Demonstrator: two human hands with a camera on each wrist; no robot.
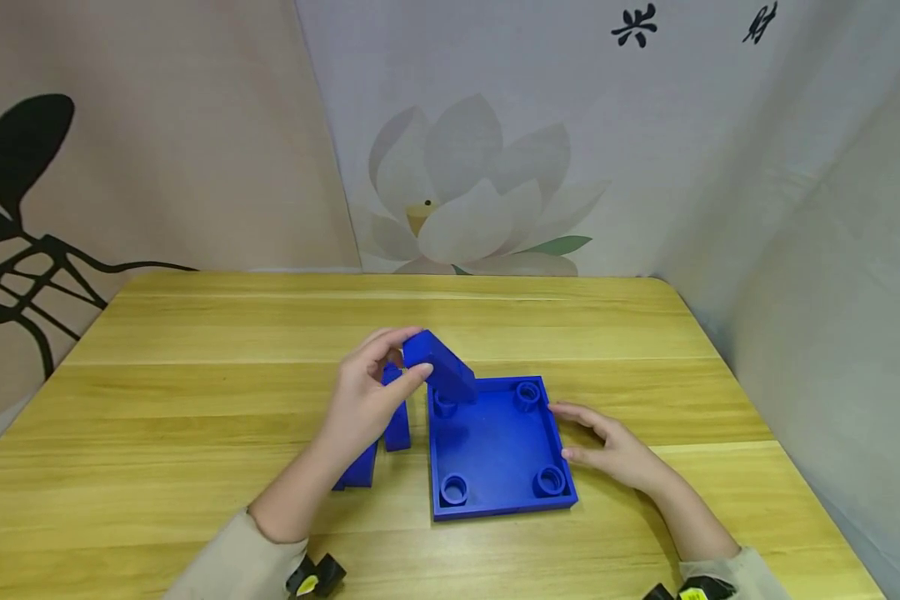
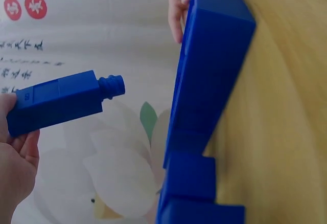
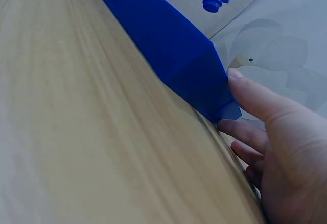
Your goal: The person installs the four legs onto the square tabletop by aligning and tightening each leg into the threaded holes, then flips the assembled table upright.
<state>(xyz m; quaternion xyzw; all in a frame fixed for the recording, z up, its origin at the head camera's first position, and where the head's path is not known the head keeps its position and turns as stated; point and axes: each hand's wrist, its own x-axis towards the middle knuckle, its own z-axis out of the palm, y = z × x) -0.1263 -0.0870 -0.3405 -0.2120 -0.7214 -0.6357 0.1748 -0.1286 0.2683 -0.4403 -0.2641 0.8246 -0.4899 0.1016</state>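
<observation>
My left hand [image 1: 366, 393] grips a blue plastic table leg [image 1: 442, 367] by one end, above the far left corner of a square blue tabletop panel [image 1: 498, 450]. In the left wrist view, the leg [image 2: 61, 101] has a square body and a ribbed round stub at its free end, apart from the panel. The panel lies with its raised rim up and a round socket in each corner. At the panel's right side, my right hand [image 1: 611, 450] touches the edge with its fingertips and thumb, fingers loosely bent.
Left of the panel, more blue pieces [image 1: 397, 429] lie on the wooden table [image 1: 217, 400], partly hidden behind my left hand and forearm. A printed cloth [image 1: 487, 167] with a pale flower hangs behind the table's far edge.
</observation>
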